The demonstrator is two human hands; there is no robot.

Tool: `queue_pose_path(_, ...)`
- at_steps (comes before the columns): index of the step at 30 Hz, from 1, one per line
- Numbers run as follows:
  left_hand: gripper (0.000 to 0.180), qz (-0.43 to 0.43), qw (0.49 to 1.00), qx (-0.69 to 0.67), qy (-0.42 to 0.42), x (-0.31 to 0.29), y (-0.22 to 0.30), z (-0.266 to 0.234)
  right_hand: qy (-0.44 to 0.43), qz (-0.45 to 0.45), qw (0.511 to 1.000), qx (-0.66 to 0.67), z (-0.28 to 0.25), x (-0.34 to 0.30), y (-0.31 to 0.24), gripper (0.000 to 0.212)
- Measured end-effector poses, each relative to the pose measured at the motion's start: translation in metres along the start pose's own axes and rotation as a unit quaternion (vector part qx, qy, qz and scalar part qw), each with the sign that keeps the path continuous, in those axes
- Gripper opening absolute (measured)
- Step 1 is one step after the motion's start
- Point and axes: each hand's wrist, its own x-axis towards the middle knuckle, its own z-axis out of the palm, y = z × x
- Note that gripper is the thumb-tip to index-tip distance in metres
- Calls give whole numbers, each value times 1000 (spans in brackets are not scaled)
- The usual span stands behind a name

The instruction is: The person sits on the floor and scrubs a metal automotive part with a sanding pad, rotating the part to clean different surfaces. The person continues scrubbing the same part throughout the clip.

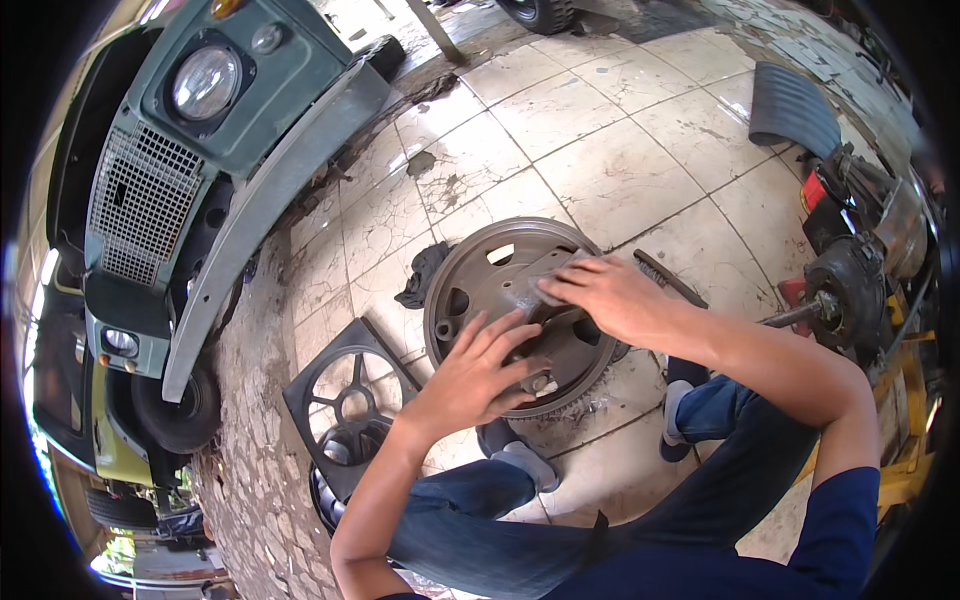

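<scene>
A round brown-grey steel wheel rim lies flat on the floor between my feet, with several openings around its centre. My left hand is open over its near left part, fingers spread. My right hand rests with fingers stretched out on the wheel's right side, near the centre. Whether anything thin lies under the right fingertips is hidden. A brush with dark bristles lies just beyond the right wrist. Left of the wheel sits a crumpled black cloth.
A black square frame with a spoked ring lies near my left leg. A green vehicle with a grey bumper stands at left. At right are greasy machine parts, a yellow metal stand and a ribbed dark sheet.
</scene>
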Motion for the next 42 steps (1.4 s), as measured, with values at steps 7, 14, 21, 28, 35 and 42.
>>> queue_pose_path(7, 49, -18, 1000, 20, -5, 7, 7, 5, 46, -43, 998, 15, 3, -6, 21, 52)
queue_pose_path(14, 50, -20, 1000, 9, 10, 1, -6, 6, 65, -40, 997, 28, 4, -5, -12, 46)
queue_pose_path(21, 50, 22, 997, -22, 67, 6, 3, 15, 75, 43, 996, 20, 8, -4, 10, 45)
queue_pose_path(28, 55, 2, 996, -14, 93, 7, 1, 21, 70, 23, 997, 37, 10, -2, 7, 46)
queue_pose_path(35, 53, 15, 993, -13, 113, 1, -6, 22, 85, -5, 996, 20, 6, -4, -10, 48)
queue_pose_path(42, 53, 25, 993, -52, 100, 3, -6, 20, 77, 3, 997, -1, 3, -5, -10, 44)
